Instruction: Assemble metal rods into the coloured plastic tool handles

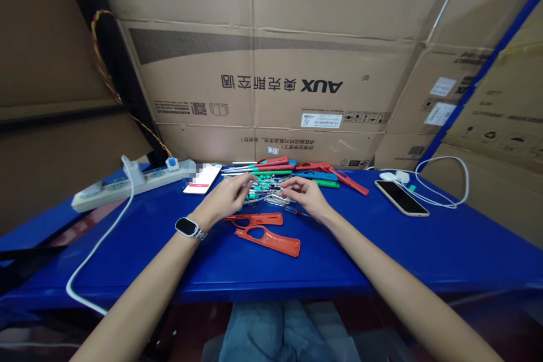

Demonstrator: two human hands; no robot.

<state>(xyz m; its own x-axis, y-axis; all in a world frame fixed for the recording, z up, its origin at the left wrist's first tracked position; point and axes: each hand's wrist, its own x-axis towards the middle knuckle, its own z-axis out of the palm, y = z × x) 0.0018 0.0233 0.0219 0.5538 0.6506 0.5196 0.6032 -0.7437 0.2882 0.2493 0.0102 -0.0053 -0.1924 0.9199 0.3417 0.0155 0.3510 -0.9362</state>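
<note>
My left hand (227,197) is over the left side of a pile of small parts (271,188), thumb and fingertips brought together. Whatever they pinch is too small to make out. Across the pile, my right hand (311,197) has its fingers curled in, also around something I cannot make out. The pile mixes thin wires, clear pieces and green pieces. Nearer to me lie two orange long-lighter casing halves, an upper one (269,219) and a lower one (278,242). Behind the pile are several long lighters in red (271,163), green (326,184) and blue (311,175).
A phone with a lit screen (203,179) lies left of the pile, beside a white power strip (142,181) with a trailing cable (99,237). A dark-screened phone (401,198) and a coiled white cable (464,181) are on the right. Cardboard (271,56) walls the blue table's (339,260) back.
</note>
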